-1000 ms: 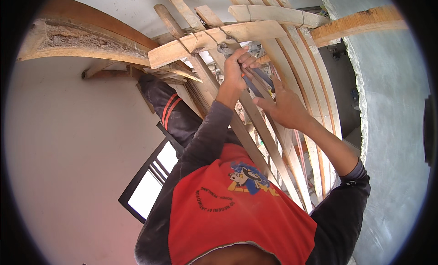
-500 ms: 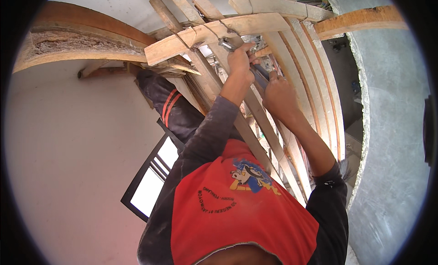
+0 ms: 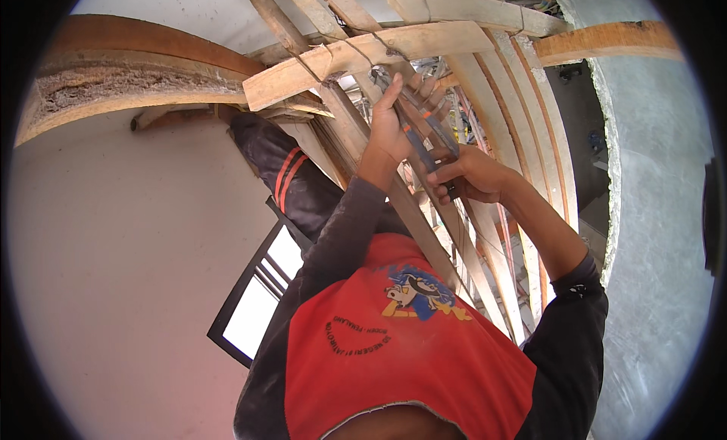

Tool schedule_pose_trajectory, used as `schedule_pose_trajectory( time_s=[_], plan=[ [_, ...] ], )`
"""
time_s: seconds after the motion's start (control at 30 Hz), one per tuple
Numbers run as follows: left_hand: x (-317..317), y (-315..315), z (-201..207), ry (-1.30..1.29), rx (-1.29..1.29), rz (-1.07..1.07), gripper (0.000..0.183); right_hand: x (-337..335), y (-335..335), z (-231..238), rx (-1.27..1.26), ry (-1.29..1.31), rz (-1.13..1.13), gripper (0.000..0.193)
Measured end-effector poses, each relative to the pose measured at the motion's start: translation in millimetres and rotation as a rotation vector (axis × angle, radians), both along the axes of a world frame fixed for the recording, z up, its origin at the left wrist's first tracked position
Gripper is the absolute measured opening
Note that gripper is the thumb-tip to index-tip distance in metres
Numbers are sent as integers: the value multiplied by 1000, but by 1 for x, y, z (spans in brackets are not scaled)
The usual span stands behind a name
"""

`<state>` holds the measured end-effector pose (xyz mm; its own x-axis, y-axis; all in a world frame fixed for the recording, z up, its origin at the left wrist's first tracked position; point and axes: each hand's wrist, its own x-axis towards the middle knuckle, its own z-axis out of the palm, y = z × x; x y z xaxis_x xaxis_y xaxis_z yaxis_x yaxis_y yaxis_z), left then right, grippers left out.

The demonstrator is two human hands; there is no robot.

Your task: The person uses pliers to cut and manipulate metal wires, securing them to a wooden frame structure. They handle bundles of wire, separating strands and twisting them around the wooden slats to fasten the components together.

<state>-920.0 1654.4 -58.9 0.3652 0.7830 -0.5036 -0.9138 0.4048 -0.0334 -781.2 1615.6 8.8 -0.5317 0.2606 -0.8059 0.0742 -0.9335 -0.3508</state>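
A pair of pincers (image 3: 416,141) with dark blue-grey handles and orange bands tilts up to the wooden crosspiece (image 3: 371,52), its handles spread apart. The jaws are near a wire tie under the crosspiece; whether they grip wire is too small to tell. Around the lower handle end, the fingers of my right hand (image 3: 475,175) are closed. My left hand (image 3: 388,131) is beside the upper handles, its thumb stretched up and its fingers spread behind the tool. Long wooden slats (image 3: 447,220) run below both hands, and dark wire binds them to the crosspiece.
A thick wooden beam (image 3: 144,65) spans the upper left, and another beam (image 3: 606,42) the upper right. A grey sheet with a rough edge (image 3: 659,213) rises on the right. A black-framed window (image 3: 257,296) is at the left beside a pale wall (image 3: 121,251).
My right hand has moved down and a little right along the pincers. The handles have spread apart. My left hand has loosened from a closed grip, its fingers now apart.
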Motion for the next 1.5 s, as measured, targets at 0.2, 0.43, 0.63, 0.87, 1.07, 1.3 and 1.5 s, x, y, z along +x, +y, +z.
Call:
schedule_pose_trajectory(
  time_s=[0.2,0.43,0.63,0.87,1.07,1.3,1.5],
  plan=[
    [5,3,-28,-182,224,14,35,5,10,9,51,-113,93,23],
    [9,7,-18,-12,174,13,32,9,-24,34,1141,-870,699,77],
    [16,10,-21,142,139,-2,30,-4,-43,103,1279,-872,856,80],
    [17,6,-25,181,89,21,28,32,-72,224,1589,-445,221,75],
    [24,10,-24,245,74,39,28,-39,-103,117,1577,-510,295,76],
    [22,11,-22,297,44,80,29,-39,-59,1,1606,-1382,351,78],
    [24,12,-17,309,10,43,31,-12,-68,28,1313,-1309,554,63]
  ],
)
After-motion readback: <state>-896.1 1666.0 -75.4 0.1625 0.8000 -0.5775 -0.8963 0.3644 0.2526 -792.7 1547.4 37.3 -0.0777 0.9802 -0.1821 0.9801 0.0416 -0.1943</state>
